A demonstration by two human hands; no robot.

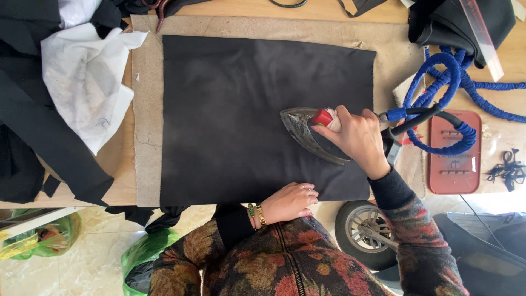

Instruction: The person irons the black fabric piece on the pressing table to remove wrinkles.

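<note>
Nearest us, our left hand [289,201] is resting loosely curled on the near edge of the black cloth [241,115]. Our right hand [353,137] is gripping the iron [302,131] (nose leftward) on the cloth's right part; we judge the wide left stretch unpressed.

A fabric panel [241,109] lies flat at the frame's centre on a pad [145,137] that covers the table [323,11]. An iron [309,134] sits on the panel's right part. A rest plate [455,156] lies right of the pad, with a coiled hose [455,87] above it. Loose cloth [87,82] is heaped at the upper left. Bags [44,235] sit below the table at the lower left.
</note>
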